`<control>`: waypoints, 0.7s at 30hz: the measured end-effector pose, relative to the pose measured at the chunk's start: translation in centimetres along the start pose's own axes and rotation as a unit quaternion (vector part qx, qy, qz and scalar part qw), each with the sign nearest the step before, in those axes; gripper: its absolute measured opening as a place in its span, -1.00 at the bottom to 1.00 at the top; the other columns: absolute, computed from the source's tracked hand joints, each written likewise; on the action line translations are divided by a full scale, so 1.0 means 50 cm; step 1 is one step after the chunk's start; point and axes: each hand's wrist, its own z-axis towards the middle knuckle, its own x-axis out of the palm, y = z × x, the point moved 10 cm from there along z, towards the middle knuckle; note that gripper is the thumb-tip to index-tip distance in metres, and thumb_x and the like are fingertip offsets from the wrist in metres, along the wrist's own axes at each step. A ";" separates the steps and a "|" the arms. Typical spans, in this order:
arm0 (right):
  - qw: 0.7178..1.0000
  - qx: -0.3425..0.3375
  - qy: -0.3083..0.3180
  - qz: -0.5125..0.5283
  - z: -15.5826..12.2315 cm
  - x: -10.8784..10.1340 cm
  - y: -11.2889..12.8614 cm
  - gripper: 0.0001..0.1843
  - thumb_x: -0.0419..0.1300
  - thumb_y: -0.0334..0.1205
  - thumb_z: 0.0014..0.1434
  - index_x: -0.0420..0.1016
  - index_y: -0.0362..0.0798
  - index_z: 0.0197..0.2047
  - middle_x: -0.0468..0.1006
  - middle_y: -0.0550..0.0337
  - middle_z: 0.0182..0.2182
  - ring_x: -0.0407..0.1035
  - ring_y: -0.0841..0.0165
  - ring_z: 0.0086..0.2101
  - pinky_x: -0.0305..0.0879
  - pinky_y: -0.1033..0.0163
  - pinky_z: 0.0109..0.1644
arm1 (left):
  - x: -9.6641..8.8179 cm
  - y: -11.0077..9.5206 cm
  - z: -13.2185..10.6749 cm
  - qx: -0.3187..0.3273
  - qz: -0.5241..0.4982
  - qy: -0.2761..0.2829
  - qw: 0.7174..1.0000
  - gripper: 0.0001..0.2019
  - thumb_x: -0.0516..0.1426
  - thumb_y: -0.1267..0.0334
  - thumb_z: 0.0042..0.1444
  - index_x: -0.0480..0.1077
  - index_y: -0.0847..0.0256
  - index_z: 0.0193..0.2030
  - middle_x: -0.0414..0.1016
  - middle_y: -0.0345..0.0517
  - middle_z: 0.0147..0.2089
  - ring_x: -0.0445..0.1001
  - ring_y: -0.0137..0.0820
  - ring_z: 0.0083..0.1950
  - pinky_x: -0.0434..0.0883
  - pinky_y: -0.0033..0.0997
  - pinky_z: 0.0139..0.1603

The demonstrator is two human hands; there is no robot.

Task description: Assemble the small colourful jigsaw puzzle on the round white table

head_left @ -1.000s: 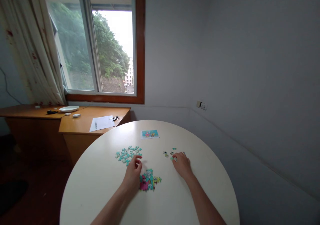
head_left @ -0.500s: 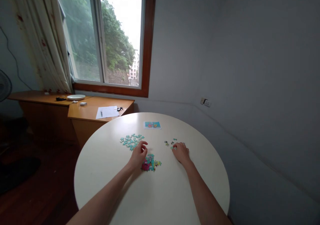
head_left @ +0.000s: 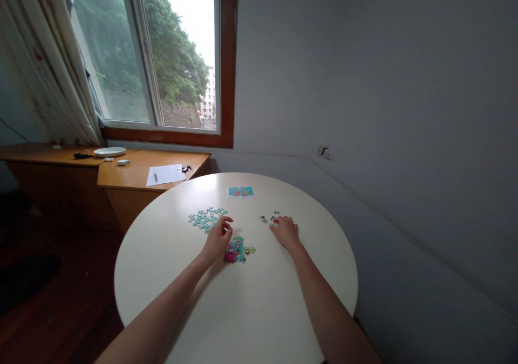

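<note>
Head camera view, looking down over a round table (head_left: 259, 310) with a smooth, cream-white top. Two bare forearms reach in from the bottom edge.

The left hand (head_left: 217, 240) rests on the table top with its fingers curled and the thumb drawn close to the fingertips. It is too small in the view to tell whether a piece sits between them. It lies just left of the assembled puzzle section (head_left: 239, 251), a small, flat, irregular patch in pink, teal and yellow, and it touches or overlaps that patch's left edge. Just beyond the hand lies a loose scatter of teal puzzle pieces (head_left: 205, 218), flat and knobbly.

The right hand (head_left: 286, 232) lies palm down with its fingers stretched forward. The fingertips reach a small cluster of darker puzzle pieces (head_left: 267, 218). Whether they grip one cannot be told.

Near the far rim lies a rectangular reference picture (head_left: 240, 192), flat and bright blue.

Left of the table stands an orange-brown wooden desk (head_left: 121, 178) with a white sheet of paper (head_left: 164, 174) and a shallow white plate (head_left: 109, 151). Above it is a wood-framed window (head_left: 178, 56) with a pale curtain (head_left: 44, 73). The walls are plain grey, with a socket (head_left: 326, 152) low down.
</note>
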 end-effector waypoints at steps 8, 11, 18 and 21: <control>1.000 0.001 -0.008 0.015 0.001 -0.003 -0.004 -0.76 0.16 -0.15 0.12 0.52 -0.06 -0.18 0.46 -0.01 -0.05 0.27 0.17 0.03 0.10 0.08 0.05 | 0.003 0.007 0.001 0.007 0.001 0.011 1.000 -0.80 0.01 0.29 -0.04 0.30 0.19 -0.23 0.28 -0.30 -0.49 0.18 -0.53 -0.59 0.12 -0.50 -0.57; 1.000 0.003 -0.006 0.025 0.002 -0.001 -0.003 -0.78 0.18 -0.17 0.11 0.53 -0.06 -0.19 0.47 0.00 -0.06 0.28 0.17 0.02 0.11 0.09 0.05 | 0.001 0.011 0.002 0.010 0.003 0.005 1.000 -0.81 0.02 0.29 -0.05 0.30 0.19 -0.24 0.28 -0.31 -0.49 0.18 -0.54 -0.60 0.13 -0.51 -0.56; 0.999 0.003 -0.006 0.048 0.002 -0.004 0.000 -0.79 0.20 -0.21 0.09 0.50 -0.06 -0.18 0.46 0.04 -0.04 0.28 0.21 0.02 0.09 0.11 0.05 | 0.000 0.002 -0.001 0.007 0.007 0.007 1.000 -0.81 0.01 0.28 -0.05 0.29 0.18 -0.25 0.27 -0.31 -0.50 0.18 -0.54 -0.60 0.11 -0.52 -0.58; 0.999 0.006 -0.005 0.048 -0.002 -0.008 0.002 -0.79 0.21 -0.22 0.09 0.50 -0.07 -0.17 0.46 0.04 -0.03 0.28 0.21 0.03 0.08 0.11 0.06 | 0.001 -0.003 -0.005 -0.001 0.010 0.015 1.000 -0.82 0.01 0.30 -0.06 0.29 0.18 -0.26 0.27 -0.31 -0.50 0.18 -0.54 -0.61 0.11 -0.52 -0.59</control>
